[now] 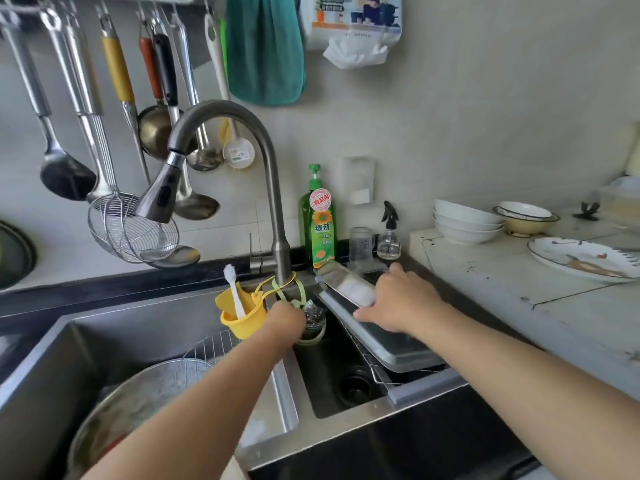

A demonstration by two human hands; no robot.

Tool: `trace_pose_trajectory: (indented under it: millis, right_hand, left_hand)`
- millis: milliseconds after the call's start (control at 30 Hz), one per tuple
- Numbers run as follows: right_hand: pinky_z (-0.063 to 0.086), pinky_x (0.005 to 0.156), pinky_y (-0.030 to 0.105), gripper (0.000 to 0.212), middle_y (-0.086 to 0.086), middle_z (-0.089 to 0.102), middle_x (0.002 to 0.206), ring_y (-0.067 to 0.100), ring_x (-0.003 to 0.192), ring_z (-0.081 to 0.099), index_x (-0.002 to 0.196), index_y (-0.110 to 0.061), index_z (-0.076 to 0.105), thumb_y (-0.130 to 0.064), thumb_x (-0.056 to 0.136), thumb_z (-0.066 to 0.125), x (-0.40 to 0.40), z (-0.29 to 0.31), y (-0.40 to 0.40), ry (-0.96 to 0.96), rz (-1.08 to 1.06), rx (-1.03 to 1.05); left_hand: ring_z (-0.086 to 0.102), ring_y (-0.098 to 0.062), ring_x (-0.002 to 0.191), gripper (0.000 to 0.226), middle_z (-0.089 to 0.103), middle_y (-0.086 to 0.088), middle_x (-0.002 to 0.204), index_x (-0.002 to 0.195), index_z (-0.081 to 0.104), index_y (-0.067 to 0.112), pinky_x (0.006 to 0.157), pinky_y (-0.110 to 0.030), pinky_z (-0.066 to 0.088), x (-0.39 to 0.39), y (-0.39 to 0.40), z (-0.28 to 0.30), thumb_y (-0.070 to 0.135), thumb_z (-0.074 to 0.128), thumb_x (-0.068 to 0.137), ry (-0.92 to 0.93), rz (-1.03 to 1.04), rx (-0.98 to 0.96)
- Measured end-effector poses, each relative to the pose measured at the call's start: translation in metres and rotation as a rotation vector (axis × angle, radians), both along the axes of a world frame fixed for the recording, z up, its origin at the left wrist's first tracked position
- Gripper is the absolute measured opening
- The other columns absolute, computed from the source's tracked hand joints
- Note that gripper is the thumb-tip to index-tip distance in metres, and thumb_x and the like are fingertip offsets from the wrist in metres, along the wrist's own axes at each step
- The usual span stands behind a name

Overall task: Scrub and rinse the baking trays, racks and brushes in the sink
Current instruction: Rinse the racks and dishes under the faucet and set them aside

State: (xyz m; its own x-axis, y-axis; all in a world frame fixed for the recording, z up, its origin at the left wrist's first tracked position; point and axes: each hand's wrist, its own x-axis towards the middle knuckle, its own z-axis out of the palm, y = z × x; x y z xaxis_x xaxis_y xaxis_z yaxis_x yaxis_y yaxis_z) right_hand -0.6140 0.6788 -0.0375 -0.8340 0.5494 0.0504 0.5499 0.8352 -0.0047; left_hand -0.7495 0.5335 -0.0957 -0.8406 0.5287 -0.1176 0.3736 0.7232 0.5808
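left hand point(284, 319) is reaching into a little green holder point(313, 332) that hangs off the faucet point(273, 188) base, fingers curled down onto the shiny steel scrubber point(313, 311) sitting inside it, looks like a grip but the fingertips are hidden so can't fully tell. right hand point(398, 301) lies flat with fingers straight, pressing on the baking tray point(391, 344) that leans tilted across the right edge of the small sink basin point(332, 379). a wire rack point(375, 370) pokes out just under the tray's lower edge. right beside the right hand's fingers there's a white sponge thing point(356, 289) lying in the tray. just left of the left hand a yellow cup point(242, 315) hangs with a white brush point(233, 289) standing in it. below the left forearm the big basin holds a round metal pan point(138, 400) with another round wire rack point(211, 348) leaning behind it. past the right hand, green dish soap bottle point(320, 223) and a small spray bottle point(389, 237) stand at the wall, with stacked white bowls point(465, 221) further right on the counter
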Motion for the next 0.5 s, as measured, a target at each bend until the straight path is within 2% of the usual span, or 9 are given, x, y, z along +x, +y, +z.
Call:
trace_pose_trajectory:
  millis: [67, 133, 200, 233, 300, 367, 400, 433, 500]
  right_hand:
    - [0.047, 0.095, 0.043, 0.082, 0.012, 0.041, 0.144, 0.033, 0.128, 0.047, 0.138, -0.011, 0.054, -0.071, 0.083, 0.063, -0.004, -0.012, -0.020, -0.052, 0.005, 0.033]
    - [0.046, 0.097, 0.044, 0.085, 0.012, 0.039, 0.143, 0.033, 0.129, 0.043, 0.144, -0.011, 0.048, -0.068, 0.084, 0.065, -0.010, -0.018, -0.038, -0.102, -0.036, 0.092]
    - [0.045, 0.099, 0.044, 0.080, 0.014, 0.037, 0.146, 0.035, 0.132, 0.040, 0.147, -0.012, 0.044, -0.063, 0.089, 0.063, -0.019, -0.015, -0.057, -0.087, -0.053, 0.174]
    - [0.044, 0.100, 0.045, 0.074, 0.014, 0.037, 0.148, 0.035, 0.133, 0.038, 0.147, -0.011, 0.044, -0.058, 0.092, 0.061, -0.027, -0.015, -0.067, -0.025, -0.036, 0.183]
    - [0.043, 0.101, 0.045, 0.059, 0.012, 0.041, 0.146, 0.034, 0.132, 0.039, 0.141, -0.013, 0.050, -0.051, 0.097, 0.057, -0.047, -0.018, -0.092, 0.146, 0.063, 0.121]
    - [0.045, 0.095, 0.042, 0.040, 0.008, 0.052, 0.131, 0.029, 0.123, 0.046, 0.124, -0.015, 0.062, -0.045, 0.098, 0.057, -0.074, -0.028, -0.124, 0.260, 0.194, -0.085]
    - [0.047, 0.090, 0.039, 0.032, 0.006, 0.058, 0.122, 0.027, 0.114, 0.053, 0.113, -0.015, 0.068, -0.041, 0.098, 0.057, -0.087, -0.034, -0.141, 0.287, 0.239, -0.209]
    - [0.051, 0.085, 0.038, 0.029, 0.007, 0.064, 0.114, 0.025, 0.102, 0.060, 0.104, -0.013, 0.072, -0.038, 0.098, 0.058, -0.100, -0.044, -0.157, 0.292, 0.268, -0.320]
    - [0.054, 0.065, 0.034, 0.024, 0.006, 0.070, 0.094, 0.020, 0.072, 0.065, 0.091, -0.015, 0.073, -0.031, 0.098, 0.057, -0.119, -0.068, -0.181, 0.294, 0.289, -0.468]
  left_hand:
    - [0.063, -0.020, 0.088, 0.031, 0.069, -0.013, 0.121, 0.128, 0.067, 0.001, 0.082, -0.034, 0.054, -0.012, -0.029, -0.004, 0.001, 0.046, 0.105, -0.187, 0.197, 0.293]
    - [0.057, -0.018, 0.076, 0.035, 0.069, -0.010, 0.109, 0.122, 0.072, 0.007, 0.065, -0.029, 0.050, -0.022, -0.067, 0.000, 0.000, 0.043, 0.104, -0.196, 0.272, 0.414]
    - [0.062, -0.022, 0.085, 0.037, 0.071, -0.008, 0.114, 0.120, 0.073, 0.010, 0.070, -0.028, 0.050, -0.037, -0.114, 0.003, -0.001, 0.043, 0.102, -0.110, 0.235, 0.251]
    - [0.066, -0.024, 0.098, 0.035, 0.071, -0.006, 0.121, 0.122, 0.072, 0.009, 0.078, -0.029, 0.053, -0.044, -0.140, 0.003, 0.000, 0.044, 0.102, -0.112, 0.253, 0.158]
    - [0.064, -0.024, 0.118, 0.035, 0.068, -0.004, 0.131, 0.135, 0.064, 0.005, 0.095, -0.027, 0.052, -0.061, -0.191, -0.010, 0.007, 0.045, 0.106, -0.062, 0.255, -0.196]
    - [0.068, -0.022, 0.098, 0.032, 0.069, -0.005, 0.106, 0.129, 0.066, 0.002, 0.082, -0.022, 0.056, -0.077, -0.244, -0.028, 0.015, 0.050, 0.105, -0.165, 0.448, -0.188]
    - [0.068, -0.023, 0.089, 0.029, 0.068, -0.006, 0.096, 0.122, 0.068, 0.002, 0.079, -0.024, 0.058, -0.081, -0.266, -0.035, 0.018, 0.053, 0.103, -0.173, 0.502, -0.216]
    - [0.068, -0.024, 0.084, 0.026, 0.067, -0.007, 0.091, 0.115, 0.070, 0.004, 0.079, -0.030, 0.061, -0.084, -0.286, -0.041, 0.020, 0.055, 0.101, -0.163, 0.459, -0.367]
    - [0.067, -0.021, 0.076, 0.021, 0.066, -0.004, 0.084, 0.110, 0.070, 0.007, 0.074, -0.032, 0.062, -0.090, -0.312, -0.052, 0.018, 0.056, 0.099, -0.193, 0.379, -0.510]
